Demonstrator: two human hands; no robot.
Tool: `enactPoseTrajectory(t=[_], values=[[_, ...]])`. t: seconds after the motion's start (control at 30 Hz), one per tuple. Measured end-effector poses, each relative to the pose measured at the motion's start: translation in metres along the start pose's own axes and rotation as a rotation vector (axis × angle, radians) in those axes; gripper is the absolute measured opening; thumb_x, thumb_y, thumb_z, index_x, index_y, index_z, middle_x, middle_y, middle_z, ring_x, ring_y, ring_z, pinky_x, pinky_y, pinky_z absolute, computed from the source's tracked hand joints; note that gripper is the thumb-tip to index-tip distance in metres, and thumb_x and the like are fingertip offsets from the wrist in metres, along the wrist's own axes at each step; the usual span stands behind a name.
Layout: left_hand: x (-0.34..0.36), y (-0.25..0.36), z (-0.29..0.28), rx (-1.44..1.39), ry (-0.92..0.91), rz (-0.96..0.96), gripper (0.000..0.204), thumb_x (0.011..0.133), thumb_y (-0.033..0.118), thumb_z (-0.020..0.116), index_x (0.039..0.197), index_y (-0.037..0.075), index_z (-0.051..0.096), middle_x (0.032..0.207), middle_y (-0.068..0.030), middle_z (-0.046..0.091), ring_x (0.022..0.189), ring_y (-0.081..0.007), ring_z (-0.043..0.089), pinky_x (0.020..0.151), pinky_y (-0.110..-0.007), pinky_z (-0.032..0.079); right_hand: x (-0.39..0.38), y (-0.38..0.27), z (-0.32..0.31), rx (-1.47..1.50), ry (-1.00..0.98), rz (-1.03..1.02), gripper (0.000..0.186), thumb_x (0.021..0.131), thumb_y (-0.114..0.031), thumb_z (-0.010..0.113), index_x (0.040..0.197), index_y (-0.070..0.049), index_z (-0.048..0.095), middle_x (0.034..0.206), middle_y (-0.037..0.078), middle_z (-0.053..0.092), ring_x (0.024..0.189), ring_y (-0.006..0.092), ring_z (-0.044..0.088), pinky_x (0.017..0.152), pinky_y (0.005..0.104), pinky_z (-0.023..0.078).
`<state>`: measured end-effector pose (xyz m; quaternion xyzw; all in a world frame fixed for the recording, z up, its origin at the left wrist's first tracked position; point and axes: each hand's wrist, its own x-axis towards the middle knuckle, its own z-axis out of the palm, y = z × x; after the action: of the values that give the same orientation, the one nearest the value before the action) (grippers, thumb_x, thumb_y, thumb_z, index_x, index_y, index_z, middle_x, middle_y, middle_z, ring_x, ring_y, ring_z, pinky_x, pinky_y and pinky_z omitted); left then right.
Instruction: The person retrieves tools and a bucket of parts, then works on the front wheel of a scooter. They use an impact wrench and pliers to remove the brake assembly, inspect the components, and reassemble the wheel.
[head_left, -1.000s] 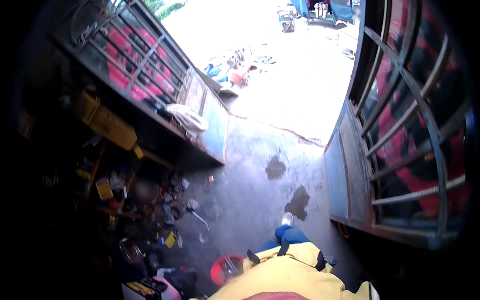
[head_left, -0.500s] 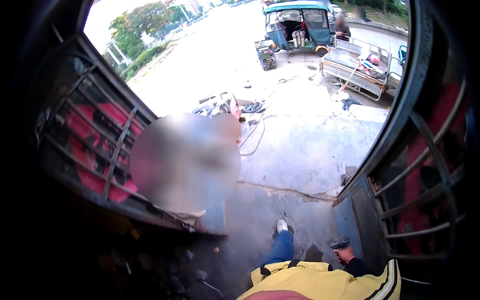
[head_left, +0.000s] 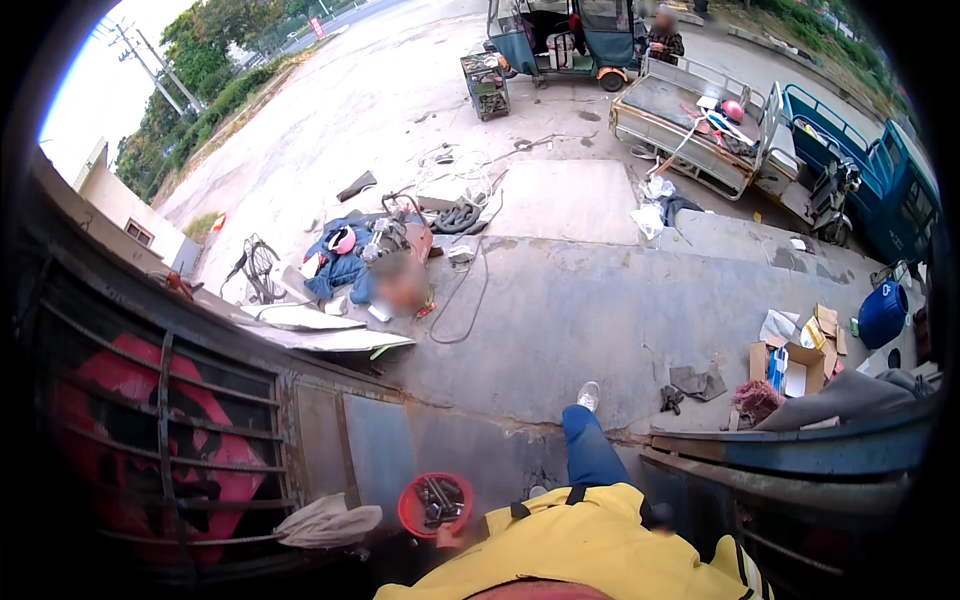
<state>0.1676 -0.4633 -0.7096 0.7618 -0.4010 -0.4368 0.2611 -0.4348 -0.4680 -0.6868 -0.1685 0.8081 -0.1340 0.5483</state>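
My left hand is closed on the near rim of a round red plastic basin, low and to the left of my yellow jacket. Dark, elongated metal pieces lie in the basin; their exact kind is too small to make out. On the right, only a small dark, blurred patch shows beside the jacket, where my right arm is. The fingers of my right hand cannot be made out, nor can anything in them.
I stand in a doorway with barred door leaves; a grey cloth hangs on the left one. Outside lie a coiled hose, blue cloth and cardboard boxes. Farther off are three-wheeled vehicles and a person.
My view has swung and moved forward through the doorway. The red basin in my left hand has come into view. The black tool in my right hand is no longer plainly visible.
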Motion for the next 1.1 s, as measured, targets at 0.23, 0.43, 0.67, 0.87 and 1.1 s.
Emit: enactPoseTrajectory(t=[0.23, 0.43, 0.67, 0.87, 1.1], values=[[0.184, 0.17, 0.033, -0.059, -0.05, 0.036, 0.013, 0.088, 0.006, 0.075, 0.096, -0.004, 0.074, 0.087, -0.0075, 0.075, 0.081, -0.0134, 0.07, 0.073, -0.03, 0.055, 0.132, -0.138, -0.007, 0.097, 0.17, -0.106, 0.039, 0.082, -0.033, 0.079, 0.068, 0.002, 0.069, 0.066, 0.013, 0.07, 0.059, 0.028, 0.068, 0.061, 0.0423, 0.053], [0.314, 0.246, 0.078, -0.318, -0.254, -0.099, 0.018, 0.084, 0.005, 0.077, 0.1, -0.002, 0.072, 0.092, -0.0102, 0.076, 0.093, -0.0167, 0.071, 0.08, -0.033, 0.056, 0.194, -0.393, -0.079, 0.285, 0.187, -0.044, 0.042, 0.082, -0.03, 0.079, 0.064, 0.003, 0.061, 0.056, 0.012, 0.061, 0.044, 0.0234, 0.058, 0.05, 0.038, 0.048], [0.47, 0.354, 0.135, -0.175, -0.164, -0.252, 0.027, 0.083, 0.004, 0.072, 0.109, -0.003, 0.073, 0.099, -0.0114, 0.076, 0.098, -0.0182, 0.071, 0.085, -0.034, 0.056, 0.302, -0.592, -0.122, -0.061, 0.519, -0.272, 0.044, 0.078, -0.035, 0.082, 0.08, 0.007, 0.071, 0.07, 0.021, 0.071, 0.066, 0.0337, 0.071, 0.068, 0.0458, 0.053], [0.621, 0.445, 0.169, -0.132, -0.1, -0.16, 0.03, 0.084, -0.001, 0.065, 0.113, -0.004, 0.072, 0.104, -0.0129, 0.075, 0.1, -0.0208, 0.07, 0.088, -0.035, 0.056, 0.339, -0.678, -0.089, 0.254, 0.248, 0.055, 0.031, 0.081, -0.026, 0.079, 0.068, -0.001, 0.064, 0.053, 0.007, 0.056, 0.036, 0.0222, 0.051, 0.042, 0.0443, 0.04], [0.786, 0.499, 0.188, -0.626, -0.144, -0.351, 0.036, 0.084, -0.006, 0.057, 0.118, -0.005, 0.07, 0.109, -0.0145, 0.075, 0.103, -0.0237, 0.07, 0.091, -0.036, 0.056, 0.403, -0.743, -0.077, -0.053, 0.114, -0.146, 0.045, 0.079, -0.033, 0.081, 0.066, 0.005, 0.06, 0.054, 0.009, 0.057, 0.05, 0.0177, 0.053, 0.052, 0.0445, 0.042]])
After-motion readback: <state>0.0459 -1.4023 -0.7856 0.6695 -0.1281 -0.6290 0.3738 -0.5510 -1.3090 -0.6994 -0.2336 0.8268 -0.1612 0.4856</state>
